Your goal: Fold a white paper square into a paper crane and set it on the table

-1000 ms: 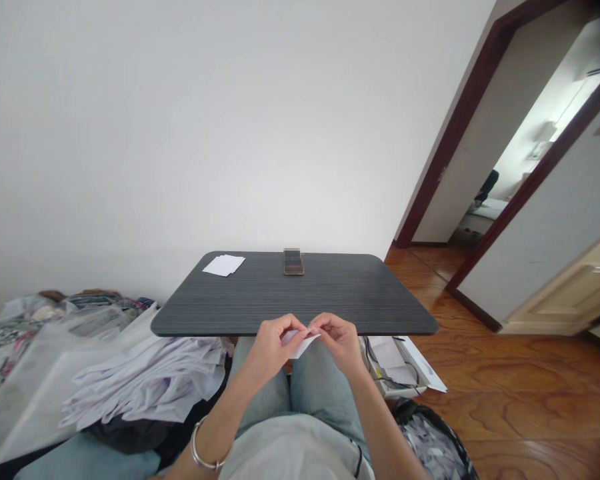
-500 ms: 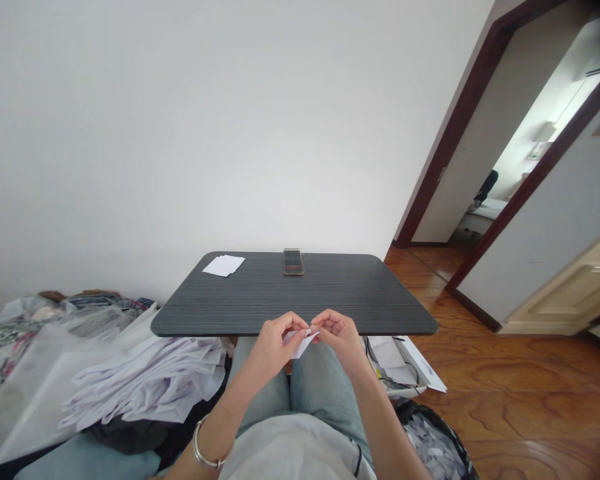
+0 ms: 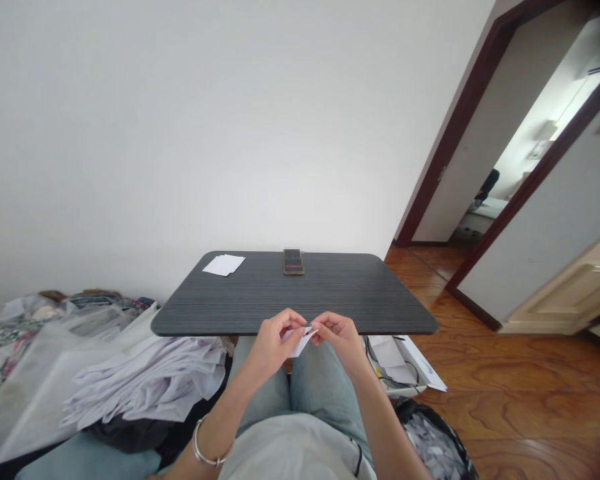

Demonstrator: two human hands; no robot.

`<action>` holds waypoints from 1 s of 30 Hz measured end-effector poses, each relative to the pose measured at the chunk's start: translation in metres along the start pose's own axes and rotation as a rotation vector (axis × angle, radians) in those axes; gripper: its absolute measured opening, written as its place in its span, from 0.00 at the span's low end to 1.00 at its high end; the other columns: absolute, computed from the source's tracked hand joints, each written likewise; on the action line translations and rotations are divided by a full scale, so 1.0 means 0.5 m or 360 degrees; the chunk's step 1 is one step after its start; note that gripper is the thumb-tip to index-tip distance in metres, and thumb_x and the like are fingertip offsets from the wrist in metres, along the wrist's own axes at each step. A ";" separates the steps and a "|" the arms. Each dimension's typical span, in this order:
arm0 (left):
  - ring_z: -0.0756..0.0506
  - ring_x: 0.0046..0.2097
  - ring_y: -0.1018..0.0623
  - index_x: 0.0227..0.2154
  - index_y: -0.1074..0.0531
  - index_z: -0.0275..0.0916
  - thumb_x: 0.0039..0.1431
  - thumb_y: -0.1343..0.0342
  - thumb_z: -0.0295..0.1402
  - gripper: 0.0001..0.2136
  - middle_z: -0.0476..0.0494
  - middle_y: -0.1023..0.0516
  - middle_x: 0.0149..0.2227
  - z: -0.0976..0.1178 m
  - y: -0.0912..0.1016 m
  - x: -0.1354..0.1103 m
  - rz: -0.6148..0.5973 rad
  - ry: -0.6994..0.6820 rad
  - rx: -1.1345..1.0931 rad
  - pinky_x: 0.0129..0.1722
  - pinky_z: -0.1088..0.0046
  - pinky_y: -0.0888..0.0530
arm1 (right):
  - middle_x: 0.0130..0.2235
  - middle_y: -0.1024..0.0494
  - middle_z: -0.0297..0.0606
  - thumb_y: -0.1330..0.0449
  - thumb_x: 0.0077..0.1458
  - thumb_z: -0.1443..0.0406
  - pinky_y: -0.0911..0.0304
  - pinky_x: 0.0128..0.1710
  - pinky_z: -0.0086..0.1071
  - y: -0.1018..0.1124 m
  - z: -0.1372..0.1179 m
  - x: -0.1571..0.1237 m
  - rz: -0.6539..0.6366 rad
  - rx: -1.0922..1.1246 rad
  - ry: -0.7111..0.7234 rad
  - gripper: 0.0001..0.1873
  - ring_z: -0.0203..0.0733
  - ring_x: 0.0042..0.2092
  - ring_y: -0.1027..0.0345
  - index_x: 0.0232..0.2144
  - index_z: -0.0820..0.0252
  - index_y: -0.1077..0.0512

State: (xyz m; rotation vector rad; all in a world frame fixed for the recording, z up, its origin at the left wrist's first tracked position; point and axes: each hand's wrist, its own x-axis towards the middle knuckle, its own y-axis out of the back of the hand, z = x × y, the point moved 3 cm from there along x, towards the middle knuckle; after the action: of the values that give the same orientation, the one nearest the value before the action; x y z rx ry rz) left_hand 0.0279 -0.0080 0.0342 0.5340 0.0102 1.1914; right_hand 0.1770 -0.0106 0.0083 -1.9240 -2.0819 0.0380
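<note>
A small folded piece of white paper [image 3: 299, 342] is held above my lap, just at the near edge of the dark table [image 3: 260, 300]. My left hand [image 3: 273, 343] pinches its left side with thumb and fingers closed. My right hand [image 3: 340, 337] pinches its top right corner, fingers curled. A bracelet sits on my left wrist. Much of the paper is hidden by my fingers.
A small stack of white paper sheets [image 3: 224, 265] lies at the table's far left. A phone [image 3: 293, 261] stands at the far middle. Crumpled white papers and bags [image 3: 130, 380] pile up at my left. A box of papers [image 3: 400, 363] sits on the wooden floor at right.
My hands have drawn slightly closer together on the paper and its visible part has become smaller. Nothing on the table has moved.
</note>
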 end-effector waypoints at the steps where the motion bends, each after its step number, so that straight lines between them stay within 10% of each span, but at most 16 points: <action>1: 0.49 0.29 0.26 0.34 0.31 0.36 0.56 0.49 0.32 0.06 0.46 0.21 0.30 0.001 0.000 0.000 -0.0009 0.0000 0.0000 0.29 0.76 0.35 | 0.19 0.25 0.32 0.34 0.43 0.59 0.36 0.22 0.25 0.000 0.001 0.000 -0.0005 -0.0012 0.0001 0.11 0.32 0.21 0.34 0.22 0.62 0.26; 30: 0.50 0.27 0.29 0.37 0.32 0.36 0.52 0.47 0.29 0.09 0.50 0.26 0.24 -0.013 -0.005 0.008 0.0115 0.0003 -0.0177 0.30 0.76 0.35 | 0.18 0.30 0.30 0.41 0.49 0.53 0.40 0.17 0.24 -0.008 0.024 0.004 -0.0002 -0.0139 -0.0001 0.17 0.31 0.18 0.38 0.24 0.62 0.30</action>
State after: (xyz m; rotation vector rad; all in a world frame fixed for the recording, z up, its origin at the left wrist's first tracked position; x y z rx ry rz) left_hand 0.0300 -0.0027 0.0286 0.4386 -0.0740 1.2550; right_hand 0.1703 -0.0070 -0.0017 -1.9725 -2.1183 -0.0531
